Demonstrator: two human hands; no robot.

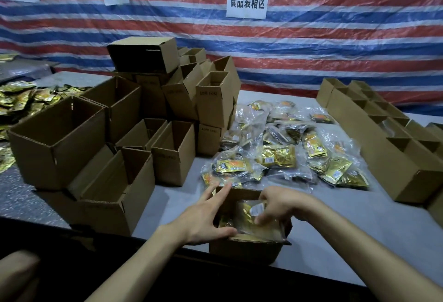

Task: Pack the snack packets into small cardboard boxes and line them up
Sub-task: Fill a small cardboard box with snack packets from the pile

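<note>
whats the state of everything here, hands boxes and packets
front box: top open, being filled
bag of packets: partly inside the front box
left hand: fingers straight, resting on the front box's left rim
right hand: fingers curled on the bag of packets
left pile of boxes: tops open, nearest ones empty
row of boxes: lined up, tops open
heap of bags: loose on the table, unboxed

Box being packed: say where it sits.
Head view, bottom centre: the box sits on the table, near edge, left grip on its rim, right grip holding a packet bag inside.
</note>
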